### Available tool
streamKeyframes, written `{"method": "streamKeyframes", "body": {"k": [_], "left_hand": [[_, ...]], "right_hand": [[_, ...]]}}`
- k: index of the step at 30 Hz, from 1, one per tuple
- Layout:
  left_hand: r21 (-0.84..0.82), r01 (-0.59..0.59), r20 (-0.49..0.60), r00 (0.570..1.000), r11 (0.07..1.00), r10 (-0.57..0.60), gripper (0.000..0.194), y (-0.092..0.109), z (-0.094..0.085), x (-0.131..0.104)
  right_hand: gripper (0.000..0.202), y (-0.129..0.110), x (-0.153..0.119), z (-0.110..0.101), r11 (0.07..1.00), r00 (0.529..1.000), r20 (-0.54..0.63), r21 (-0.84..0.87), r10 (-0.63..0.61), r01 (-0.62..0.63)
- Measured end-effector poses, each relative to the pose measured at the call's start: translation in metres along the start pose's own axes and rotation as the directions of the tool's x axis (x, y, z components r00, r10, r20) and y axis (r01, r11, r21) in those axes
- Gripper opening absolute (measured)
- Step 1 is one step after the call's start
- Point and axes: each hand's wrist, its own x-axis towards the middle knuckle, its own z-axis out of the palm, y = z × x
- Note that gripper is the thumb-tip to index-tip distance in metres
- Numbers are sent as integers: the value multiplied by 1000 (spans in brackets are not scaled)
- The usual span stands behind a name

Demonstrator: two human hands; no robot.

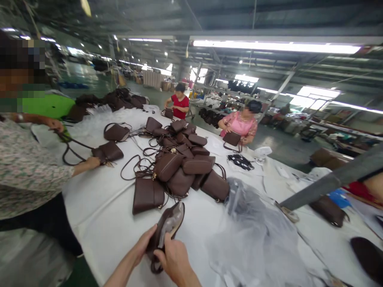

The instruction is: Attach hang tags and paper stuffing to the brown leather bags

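A dark brown handbag (160, 224) is held up over the near part of the table, its mouth open and showing a grey lining or filling inside. My left hand (143, 244) wraps round the bag's left side, its fingers mostly hidden behind it. At the opening, my right hand (176, 255) grips the near right edge, thumb and index finger bent over the rim. A loop of strap hangs below the bag. Just beyond lies a heap of similar brown bags (168, 166) with thin straps and gold-coloured fittings.
Clear plastic bags (254, 235) cover the white table (98, 223) at right. A co-worker in a floral top (26, 167) handles a brown bag (108, 153) at left. Two more people work across the table. A grey metal post (332, 179) slants across the right side.
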Motion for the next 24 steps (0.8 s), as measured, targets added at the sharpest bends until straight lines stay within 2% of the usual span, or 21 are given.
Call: {"method": "streamKeyframes", "body": {"k": [4, 8, 10, 12, 14, 16, 18, 19, 21, 22, 24], "left_hand": [[308, 23, 207, 974, 951, -91, 62, 3, 26, -8], [399, -17, 361, 922, 917, -140, 73, 15, 52, -18], [456, -125, 407, 910, 881, -81, 74, 25, 60, -26], [556, -282, 450, 893, 782, 3, 77, 31, 67, -35], [653, -413, 477, 875, 635, 79, 89, 31, 73, -43], [719, -503, 491, 856, 479, 162, 97, 24, 78, -49], [753, -573, 512, 819, 324, 259, 96, 15, 79, -55], [759, -598, 524, 795, 256, 304, 92, 10, 78, -57], [766, -627, 534, 745, 144, 400, 84, 3, 73, -63], [771, -629, 528, 721, 103, 449, 79, 2, 69, -66], [781, -623, 514, 678, 40, 526, 72, 0, 59, -73]], "right_hand": [[29, -2, -45, -7, 997, 997, -15, 32, 76, -76], [66, 12, -73, 3, 967, 985, 39, 190, 167, -172], [88, 19, -81, 7, 949, 988, 88, 279, 123, -143], [100, 25, -90, 5, 932, 996, 86, 359, 20, -50], [92, 32, -105, -2, 909, 996, 22, 411, -82, 65], [59, 45, -127, -9, 899, 996, -67, 430, -57, 81], [27, 67, -159, -9, 906, 982, -112, 414, 153, -94], [23, 81, -176, -5, 892, 947, -118, 386, 300, -235], [23, 111, -212, 11, 826, 838, -94, 262, 537, -500], [26, 125, -228, 21, 800, 805, -70, 189, 589, -569], [44, 148, -253, 43, 791, 792, -2, 51, 610, -609]]}}
